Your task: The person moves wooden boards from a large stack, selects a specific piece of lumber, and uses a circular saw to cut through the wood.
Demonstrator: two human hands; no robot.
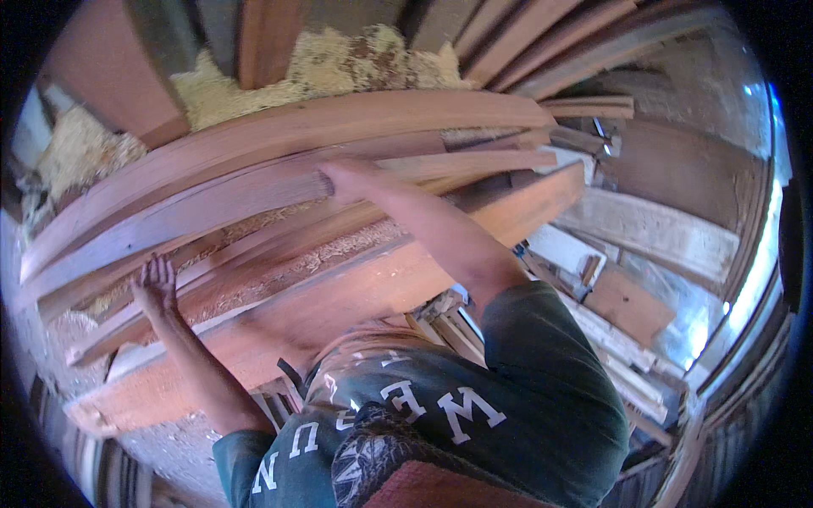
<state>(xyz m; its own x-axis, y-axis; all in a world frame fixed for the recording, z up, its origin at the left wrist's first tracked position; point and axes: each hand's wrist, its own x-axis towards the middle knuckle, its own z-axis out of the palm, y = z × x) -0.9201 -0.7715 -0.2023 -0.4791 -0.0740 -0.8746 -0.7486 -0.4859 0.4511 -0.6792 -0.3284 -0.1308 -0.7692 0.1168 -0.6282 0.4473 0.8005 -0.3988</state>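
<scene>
Several long reddish-brown wooden planks lie side by side across the workspace in front of me. My right hand (345,179) is on a long plank (246,190) near its middle and appears to grip its edge; some fingers are blurred or hidden. At the left, my left hand (156,286) is beside the lower planks, its fingers stretched out and apart. Whether it touches the wood is hard to tell. A thicker plank (288,127) curves along the far side, bent by the lens. Closest to my body lies a wide orange-brown beam (381,284).
Wood shavings (339,63) are heaped behind the far plank, with more shavings (318,254) between the boards. Upright boards (269,42) stand at the back. To the right are a pale board (652,229), a brown wood piece (628,305) and stacked offcuts.
</scene>
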